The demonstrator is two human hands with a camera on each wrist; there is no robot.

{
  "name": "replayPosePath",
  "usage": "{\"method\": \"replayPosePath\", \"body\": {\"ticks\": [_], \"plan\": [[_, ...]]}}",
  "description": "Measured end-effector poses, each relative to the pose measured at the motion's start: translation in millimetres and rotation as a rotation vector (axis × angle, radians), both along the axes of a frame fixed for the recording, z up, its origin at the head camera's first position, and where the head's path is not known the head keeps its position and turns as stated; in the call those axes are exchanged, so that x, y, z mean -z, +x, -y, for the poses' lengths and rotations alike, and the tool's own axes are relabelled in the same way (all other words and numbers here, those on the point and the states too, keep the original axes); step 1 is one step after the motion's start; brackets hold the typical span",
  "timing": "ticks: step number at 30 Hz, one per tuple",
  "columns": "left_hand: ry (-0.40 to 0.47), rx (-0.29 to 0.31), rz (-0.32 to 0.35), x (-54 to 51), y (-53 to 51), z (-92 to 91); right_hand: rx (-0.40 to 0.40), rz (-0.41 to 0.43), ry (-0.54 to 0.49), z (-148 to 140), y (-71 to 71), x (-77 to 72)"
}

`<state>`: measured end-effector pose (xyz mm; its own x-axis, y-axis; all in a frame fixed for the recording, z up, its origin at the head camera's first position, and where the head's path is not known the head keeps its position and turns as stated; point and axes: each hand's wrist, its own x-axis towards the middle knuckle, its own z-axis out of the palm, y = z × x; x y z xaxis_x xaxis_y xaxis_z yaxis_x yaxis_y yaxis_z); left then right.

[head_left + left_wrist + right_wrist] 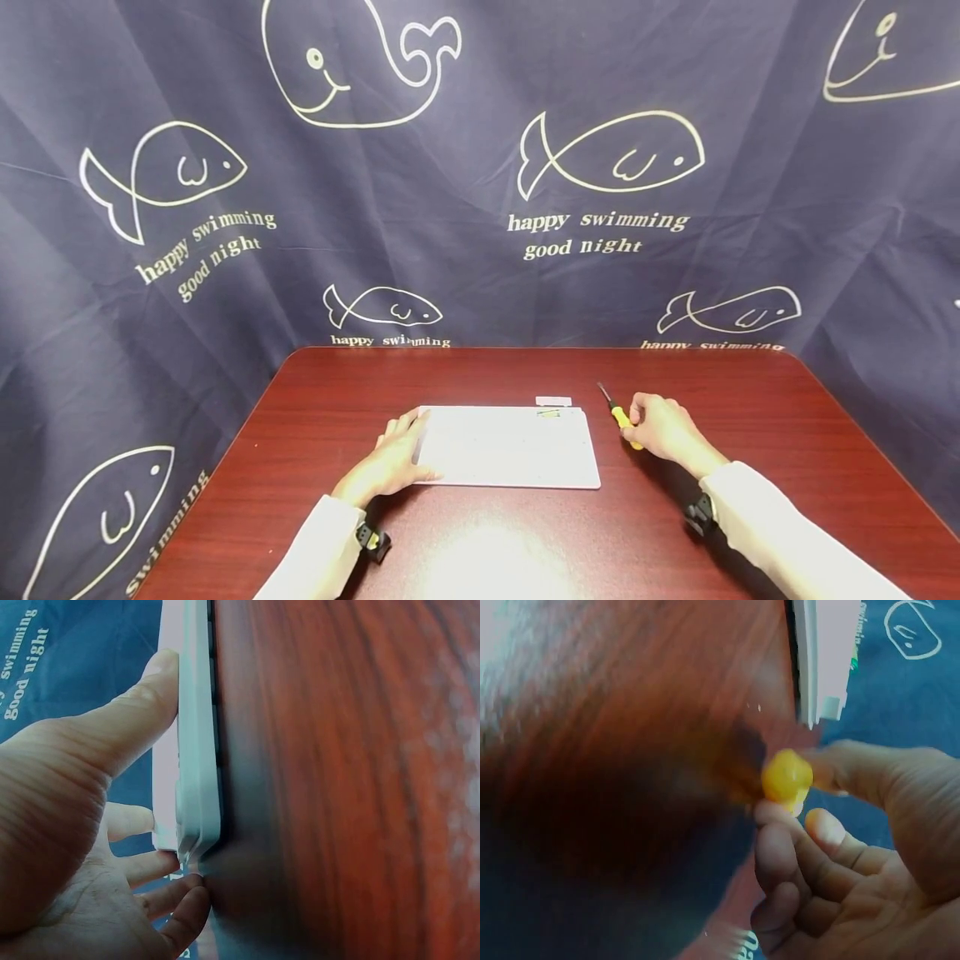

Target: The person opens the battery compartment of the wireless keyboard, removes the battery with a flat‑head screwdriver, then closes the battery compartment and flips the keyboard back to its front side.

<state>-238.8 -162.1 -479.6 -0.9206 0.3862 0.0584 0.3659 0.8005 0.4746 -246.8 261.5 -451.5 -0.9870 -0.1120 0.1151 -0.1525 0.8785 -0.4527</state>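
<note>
A white keyboard [502,450], seemingly face down, lies mid-table. Key-like steps show along its underside in the left wrist view. Near its far right corner is an opening with a green battery-like piece [548,413]. Just beyond that edge lies a small white cover [553,402]. My left hand [394,454] holds the keyboard's left end, thumb on the near side and fingers around the end. To the keyboard's right, my right hand [663,427] pinches the yellow handle of a screwdriver [786,777] between thumb and fingers. Its dark shaft points away from me.
The reddish-brown wooden table [360,383] has rounded far corners and reflects bright light near its front. Behind it hangs a dark blue curtain [480,275] with white fish drawings and lettering. Both wrists wear black camera mounts [701,515].
</note>
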Motion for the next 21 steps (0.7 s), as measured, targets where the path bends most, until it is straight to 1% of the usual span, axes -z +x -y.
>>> {"method": "replayPosePath", "body": {"ticks": [3, 6, 10, 21], "plan": [[0.001, 0.002, -0.004, 0.8, 0.2, 0.7, -0.036, 0.023, -0.001, 6, 0.8, 3.3], [-0.001, 0.006, -0.009, 1.0, 0.2, 1.0, -0.051, 0.027, -0.005, 10, 0.8, 4.3], [0.006, 0.009, -0.015, 0.6, 0.3, 1.4, -0.046, 0.028, -0.013, 13, 0.6, 3.5], [-0.006, 0.010, -0.006, 0.4, 0.5, 0.7, -0.040, 0.085, 0.004, 16, 0.1, -0.1]]}}
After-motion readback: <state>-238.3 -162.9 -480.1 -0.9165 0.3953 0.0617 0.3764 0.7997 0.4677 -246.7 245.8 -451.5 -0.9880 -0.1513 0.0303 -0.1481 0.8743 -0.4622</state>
